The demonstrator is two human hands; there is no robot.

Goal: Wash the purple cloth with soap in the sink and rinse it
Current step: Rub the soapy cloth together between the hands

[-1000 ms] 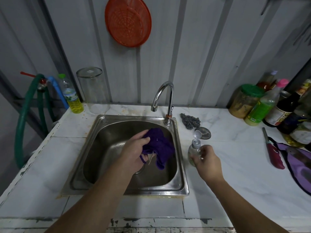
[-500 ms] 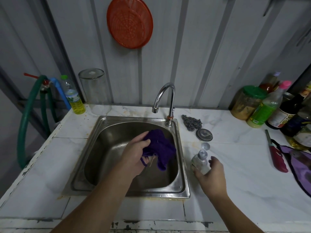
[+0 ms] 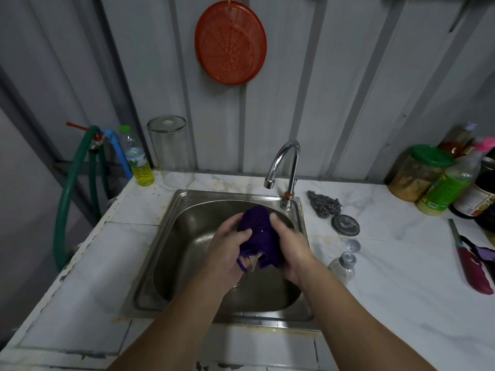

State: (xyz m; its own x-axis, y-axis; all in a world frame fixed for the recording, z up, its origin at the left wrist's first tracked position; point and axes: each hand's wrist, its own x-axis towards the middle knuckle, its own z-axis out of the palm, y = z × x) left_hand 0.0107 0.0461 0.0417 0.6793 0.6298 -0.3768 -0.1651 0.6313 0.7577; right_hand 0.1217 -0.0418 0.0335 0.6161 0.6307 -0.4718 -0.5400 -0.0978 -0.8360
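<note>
The purple cloth (image 3: 257, 231) is bunched up over the steel sink (image 3: 166, 253), held between both hands. My left hand (image 3: 227, 250) grips its left side, and my right hand (image 3: 290, 246) clasps its right side. A loose purple strand hangs under my left hand. The clear soap bottle (image 3: 343, 266) stands on the counter just right of the sink with its flip cap open. The chrome tap (image 3: 284, 162) arches over the back of the sink; no water runs from it.
A steel scourer (image 3: 323, 204) and a round metal lid (image 3: 345, 225) lie right of the tap. Jars and sauce bottles (image 3: 439, 180) crowd the back right. A red knife (image 3: 468, 259) lies at the right edge. A glass jar (image 3: 171, 151) and yellow bottle (image 3: 136, 159) stand back left.
My right hand let go of the soap bottle, left it standing on the counter, and moved left onto the purple cloth. My left hand kept its hold on the cloth.
</note>
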